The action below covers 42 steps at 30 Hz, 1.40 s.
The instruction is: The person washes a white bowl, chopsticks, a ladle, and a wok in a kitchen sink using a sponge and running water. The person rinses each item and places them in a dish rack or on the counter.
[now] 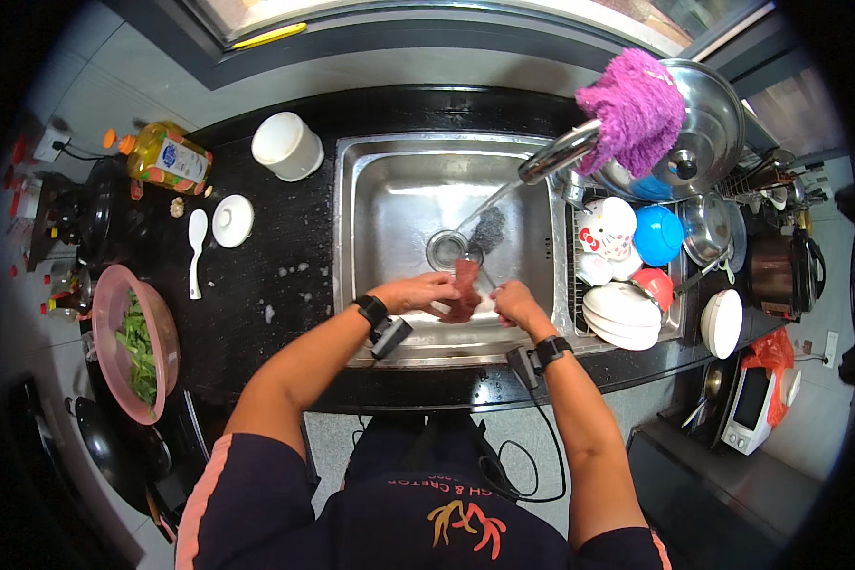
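Note:
Over the front part of the stainless steel sink [385,185], my left hand [417,292] grips a piece of raw red meat [464,288] by its left side. My right hand [516,304] is closed just right of the meat, around the end of a slim metal utensil [487,276]; its kind is hard to make out. Water runs in a stream [495,201] from the chrome faucet [552,157] towards the drain [447,251], behind the meat. Beside the drain lies a dark speckled patch [490,229] that I cannot identify.
Right of the sink, a dish rack holds white plates [620,320], a blue bowl [657,235] and a large lid [712,128]. A purple cloth [634,114] hangs over the faucet. On the left stand a white canister [287,146], an oil bottle [171,160] and a pink basin [107,335] of greens.

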{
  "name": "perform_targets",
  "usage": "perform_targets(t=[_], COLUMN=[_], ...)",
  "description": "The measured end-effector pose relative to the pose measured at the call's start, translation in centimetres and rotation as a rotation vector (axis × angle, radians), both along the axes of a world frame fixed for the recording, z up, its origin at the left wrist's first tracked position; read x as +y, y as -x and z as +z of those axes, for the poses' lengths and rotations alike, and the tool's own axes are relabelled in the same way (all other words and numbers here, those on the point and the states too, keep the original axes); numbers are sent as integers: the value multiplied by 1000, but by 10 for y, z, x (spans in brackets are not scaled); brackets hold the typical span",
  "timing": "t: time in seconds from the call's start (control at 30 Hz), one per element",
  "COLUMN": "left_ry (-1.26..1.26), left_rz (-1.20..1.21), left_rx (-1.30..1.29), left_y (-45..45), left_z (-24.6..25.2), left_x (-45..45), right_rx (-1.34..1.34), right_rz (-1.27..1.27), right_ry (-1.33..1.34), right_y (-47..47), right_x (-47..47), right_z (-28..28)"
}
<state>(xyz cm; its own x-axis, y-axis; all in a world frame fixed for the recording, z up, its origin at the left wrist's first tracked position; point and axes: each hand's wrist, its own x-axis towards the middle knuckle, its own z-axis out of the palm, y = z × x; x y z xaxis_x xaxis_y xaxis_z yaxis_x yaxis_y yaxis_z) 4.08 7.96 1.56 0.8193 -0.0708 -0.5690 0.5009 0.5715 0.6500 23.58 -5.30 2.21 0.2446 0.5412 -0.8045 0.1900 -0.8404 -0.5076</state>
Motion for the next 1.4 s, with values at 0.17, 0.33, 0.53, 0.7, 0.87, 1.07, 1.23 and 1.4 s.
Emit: perform_targets(t=[0.17,0.33,0.53,0.7,0.87,1.07,1.23,1.4], left_ry=[43,-336,-674,-380,-1308,-484,-328,-372], left_rz=[574,850,539,376,-182,-494,-410,-21], left_rx=[198,319,547,309,-96,-76,-106,-163], left_y=[-18,-39,-27,-7,-3,-9,-5,-1], left_z=[-8,-59,-85,-70,-52,-33,-30,-35], left_x=[-44,-61,-33,-12,-5,-1,2,14], right_rx=[-14,31,-52,-249,-173,-93,-6,144], right_rz=[210,-15,81,399,774,992,909,660], right_ry=[-94,-202,-110,64,-151,-310,-350,-269], right_y=[53,77,65,35,20,-4,-18,-21], right_x=[19,17,7,6,13,-1,-14,-22], right_z=[12,24,3,-4,10,30,34,32])
